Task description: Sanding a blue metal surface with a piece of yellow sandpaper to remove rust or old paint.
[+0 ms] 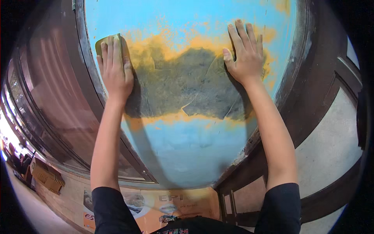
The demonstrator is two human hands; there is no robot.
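A flat painted panel (187, 146) in a dark frame stands before me, light blue above and below, with an orange-edged, dark grey worn patch (175, 84) across its middle. My left hand (115, 67) presses a sheet of what looks like sandpaper (100, 44) flat against the panel's left side; the sheet shows beyond the fingertips. At the right edge of the grey patch, my right hand (245, 52) rests palm down on the surface with its fingers spread and holds nothing. What lies under both palms is hidden.
Dark wooden framing (315, 117) with pale panels runs along the right. Reddish-brown glossy panes (58, 87) stand at the left. Low down are a printed orange banner (190, 201) bearing writing and a brown, box-like object (46, 177).
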